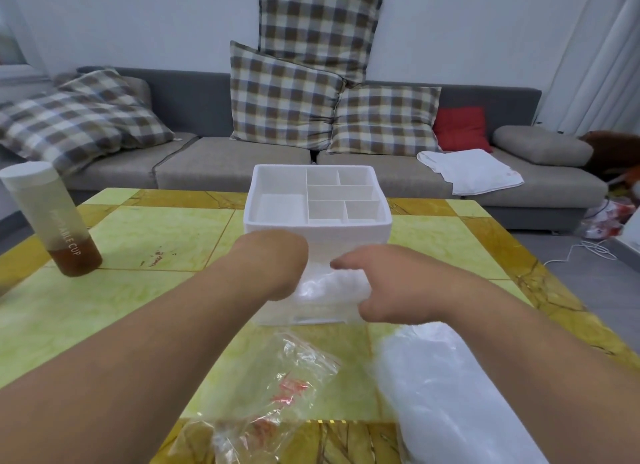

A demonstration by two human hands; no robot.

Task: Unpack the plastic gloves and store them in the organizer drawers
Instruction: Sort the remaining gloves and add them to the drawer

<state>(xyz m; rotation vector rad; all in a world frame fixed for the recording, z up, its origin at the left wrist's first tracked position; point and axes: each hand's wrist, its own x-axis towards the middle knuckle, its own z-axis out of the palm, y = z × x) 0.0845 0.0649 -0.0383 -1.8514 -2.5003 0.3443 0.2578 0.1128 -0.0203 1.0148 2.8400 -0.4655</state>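
Note:
The white organizer point(317, 226) stands mid-table with open compartments on top. Its lower drawer point(304, 318) is pulled out toward me and holds a wad of clear plastic gloves point(329, 288). My left hand point(273, 255) bends down over the drawer's left side; its fingers are hidden behind the wrist. My right hand point(384, 283) lies over the gloves with fingers stretched leftward and the thumb at the drawer's right front corner. A thick stack of plastic gloves point(450, 397) lies near the table's front right. The crumpled clear packaging bag point(277, 394) lies front centre.
A translucent bottle point(52, 221) with brown liquid stands at the table's left. The yellow-green tiled table point(156, 228) fronts a grey sofa point(207, 162) with checked cushions and a white cloth point(471, 170). A white cable point(585, 250) lies on the floor at right.

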